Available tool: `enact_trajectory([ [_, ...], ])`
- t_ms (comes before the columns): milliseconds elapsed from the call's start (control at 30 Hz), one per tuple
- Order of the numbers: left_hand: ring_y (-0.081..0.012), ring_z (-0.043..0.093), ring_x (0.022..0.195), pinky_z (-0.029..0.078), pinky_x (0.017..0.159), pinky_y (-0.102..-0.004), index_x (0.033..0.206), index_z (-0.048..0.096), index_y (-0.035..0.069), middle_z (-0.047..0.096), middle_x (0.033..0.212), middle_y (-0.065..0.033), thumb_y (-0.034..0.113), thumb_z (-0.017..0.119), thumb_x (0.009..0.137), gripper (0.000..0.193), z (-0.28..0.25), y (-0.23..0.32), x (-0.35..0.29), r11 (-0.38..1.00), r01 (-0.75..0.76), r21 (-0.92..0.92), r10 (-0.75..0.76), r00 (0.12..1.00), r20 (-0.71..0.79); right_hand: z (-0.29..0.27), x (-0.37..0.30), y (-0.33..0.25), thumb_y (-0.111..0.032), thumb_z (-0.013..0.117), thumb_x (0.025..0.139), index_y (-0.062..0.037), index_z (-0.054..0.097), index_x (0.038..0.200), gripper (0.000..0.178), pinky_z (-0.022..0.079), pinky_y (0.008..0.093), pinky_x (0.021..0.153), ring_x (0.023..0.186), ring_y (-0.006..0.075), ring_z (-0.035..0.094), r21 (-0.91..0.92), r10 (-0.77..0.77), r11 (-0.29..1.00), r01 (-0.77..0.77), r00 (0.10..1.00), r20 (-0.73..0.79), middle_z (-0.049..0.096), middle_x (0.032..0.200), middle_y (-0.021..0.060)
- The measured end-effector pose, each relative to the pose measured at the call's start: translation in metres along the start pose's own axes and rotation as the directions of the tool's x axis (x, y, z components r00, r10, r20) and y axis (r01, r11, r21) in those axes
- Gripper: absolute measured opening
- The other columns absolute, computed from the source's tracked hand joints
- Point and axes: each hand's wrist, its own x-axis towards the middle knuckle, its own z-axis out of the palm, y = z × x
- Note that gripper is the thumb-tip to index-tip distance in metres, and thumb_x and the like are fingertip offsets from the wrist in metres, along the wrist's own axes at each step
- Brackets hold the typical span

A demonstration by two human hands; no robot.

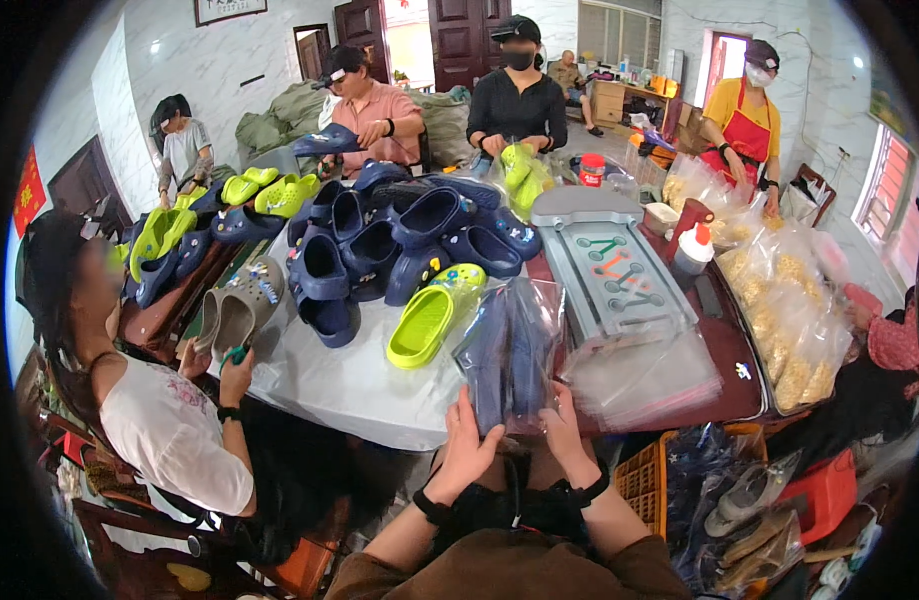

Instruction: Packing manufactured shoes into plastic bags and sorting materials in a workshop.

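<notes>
Between my hands is a clear plastic bag with a pair of navy clogs (492,350) in it, held upright at the table's near edge. My left hand (467,445) grips the bag's lower left side, thumb across the front. My right hand (570,435) grips its lower right side; some of its fingers are hidden. Just left of the bag lies a lime green clog (417,330) with charms on its strap. Beyond it, navy clogs (365,245) are heaped up. A stack of clear plastic bags (650,375) lies right of my right hand.
A grey plastic folding stool (605,225) lies beyond the bag stack. A bottle with a red cap (693,248) stands beside it. Bags of yellowish food pieces (780,300) fill the right side. Below sits an orange crate (642,485). At left, a co-worker holds green-handled scissors (237,357) by grey clogs.
</notes>
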Motion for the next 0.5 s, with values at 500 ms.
enact_trajectory([
  [500, -0.0365, 0.043, 0.122, 0.034, 0.105, -0.04, 0.145, 0.023, -0.005, 0.043, 0.128, -0.0236, 0.023, 0.079, 0.075, 0.094, -0.006, -0.019, 0.0, 0.976, -0.025, -0.217, 0.039, 0.997, 0.06, 0.007, -0.01, -0.04, -0.026, 0.083, 0.073, 0.0009, 0.035, 0.134, 0.083, 0.049, 0.036, 0.085, 0.103, 0.0297, 0.063, -0.495, -0.21, 0.847, 0.194, 0.977, 0.023, 0.062, 0.115, 0.0206],
])
